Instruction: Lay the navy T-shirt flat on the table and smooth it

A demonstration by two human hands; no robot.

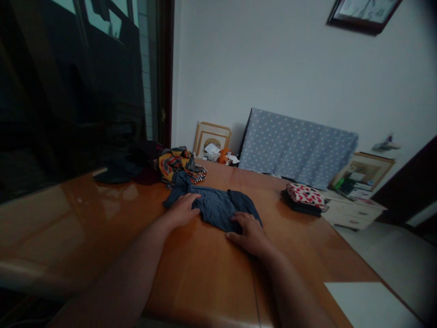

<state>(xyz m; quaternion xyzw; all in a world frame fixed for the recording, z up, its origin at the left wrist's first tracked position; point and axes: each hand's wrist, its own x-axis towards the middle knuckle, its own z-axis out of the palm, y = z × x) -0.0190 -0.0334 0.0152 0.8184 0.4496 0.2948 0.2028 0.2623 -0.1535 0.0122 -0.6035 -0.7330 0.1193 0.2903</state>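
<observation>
The blue garment (pixel 216 207) lay on the wooden table (pixel 201 273), stretched between and beyond both hands. The left hand (pixel 184 210) and right hand (pixel 250 234) rested apart upon it.

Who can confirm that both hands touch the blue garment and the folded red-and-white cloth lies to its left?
Wrong side: the head view shows the folded cloth right of the blue garment. The left hand and right hand do touch it.
</observation>
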